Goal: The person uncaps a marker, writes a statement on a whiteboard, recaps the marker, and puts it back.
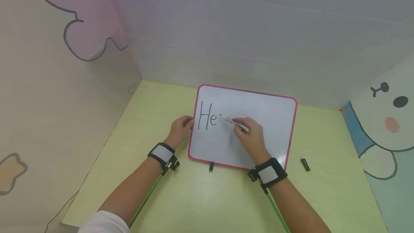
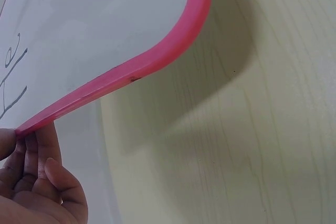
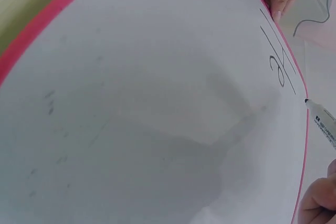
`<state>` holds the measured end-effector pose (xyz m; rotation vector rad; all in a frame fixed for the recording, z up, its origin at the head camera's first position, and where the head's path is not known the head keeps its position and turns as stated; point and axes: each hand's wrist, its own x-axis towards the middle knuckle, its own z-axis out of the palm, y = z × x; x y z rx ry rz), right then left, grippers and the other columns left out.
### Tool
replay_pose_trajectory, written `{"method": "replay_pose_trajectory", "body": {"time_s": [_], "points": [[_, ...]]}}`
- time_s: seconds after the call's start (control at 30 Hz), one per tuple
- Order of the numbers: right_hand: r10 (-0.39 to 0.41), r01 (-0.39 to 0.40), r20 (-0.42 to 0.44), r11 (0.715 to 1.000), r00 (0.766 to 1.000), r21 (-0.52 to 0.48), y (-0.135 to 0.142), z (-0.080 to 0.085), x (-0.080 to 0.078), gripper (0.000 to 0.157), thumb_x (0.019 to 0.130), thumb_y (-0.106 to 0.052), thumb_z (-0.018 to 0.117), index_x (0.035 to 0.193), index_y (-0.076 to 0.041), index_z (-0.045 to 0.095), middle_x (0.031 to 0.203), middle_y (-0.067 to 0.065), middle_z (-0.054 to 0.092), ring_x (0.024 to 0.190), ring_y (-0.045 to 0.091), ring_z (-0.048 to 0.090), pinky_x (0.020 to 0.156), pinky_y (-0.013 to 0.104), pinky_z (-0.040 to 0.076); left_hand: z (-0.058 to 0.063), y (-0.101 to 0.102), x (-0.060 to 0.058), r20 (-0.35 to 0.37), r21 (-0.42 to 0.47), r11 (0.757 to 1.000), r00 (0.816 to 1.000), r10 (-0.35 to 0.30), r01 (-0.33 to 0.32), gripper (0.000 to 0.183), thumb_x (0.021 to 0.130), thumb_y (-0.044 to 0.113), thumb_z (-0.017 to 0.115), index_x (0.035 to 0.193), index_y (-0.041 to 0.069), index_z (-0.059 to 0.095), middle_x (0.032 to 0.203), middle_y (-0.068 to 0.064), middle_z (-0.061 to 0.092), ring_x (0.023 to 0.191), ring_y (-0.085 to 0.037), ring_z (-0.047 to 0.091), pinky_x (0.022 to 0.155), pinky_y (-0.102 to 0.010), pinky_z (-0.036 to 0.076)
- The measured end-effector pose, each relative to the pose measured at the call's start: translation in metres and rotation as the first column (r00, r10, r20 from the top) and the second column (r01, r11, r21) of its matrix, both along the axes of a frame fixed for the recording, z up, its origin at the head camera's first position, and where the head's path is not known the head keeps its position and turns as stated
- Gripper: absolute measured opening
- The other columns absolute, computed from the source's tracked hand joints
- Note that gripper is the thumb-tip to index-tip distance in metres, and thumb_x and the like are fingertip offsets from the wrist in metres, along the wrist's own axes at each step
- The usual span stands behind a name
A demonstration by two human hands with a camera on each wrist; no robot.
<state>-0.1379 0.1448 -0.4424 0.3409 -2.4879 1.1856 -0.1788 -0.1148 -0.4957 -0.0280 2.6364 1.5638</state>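
Observation:
A whiteboard (image 1: 266, 125) with a pink rim carries the black handwritten letters "He" (image 1: 207, 117) on its left side. My left hand (image 1: 179, 129) pinches the board's left edge; in the left wrist view the thumb is on the face and the fingers (image 2: 47, 148) are behind the rim. In my right hand (image 1: 253, 137) is a white marker (image 3: 321, 121), uncapped, its black tip pointing left. That tip is right at the board's surface, just right of the "e".
A black marker cap (image 1: 305, 164) lies on the pale yellow table (image 1: 336, 190) right of the board. Below the board's bottom edge a small black piece (image 1: 211, 166) sticks out. A pale wall (image 1: 258, 35) rises behind, and painted cartoon walls flank the table.

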Motion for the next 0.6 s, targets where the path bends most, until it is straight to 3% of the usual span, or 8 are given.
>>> {"method": "replay_pose_trajectory", "body": {"time_s": [0.6], "points": [[-0.012, 0.006, 0.06, 0.996, 0.998, 0.088, -0.003, 0.0033, -0.0085, 0.025, 0.092, -0.019, 0.058, 0.115, -0.016, 0.067, 0.083, 0.001, 0.055, 0.072, 0.014, 0.045, 0.058, 0.026, 0.038, 0.0013, -0.0003, 0.0003, -0.024, 0.0, 1.0, 1.0, -0.017, 0.017, 0.032, 0.097, 0.026, 0.053, 0.118, 0.003, 0.061, 0.112, -0.013, 0.064, 0.096, -0.023, 0.061, 0.085, -0.037, 0.052]]}}
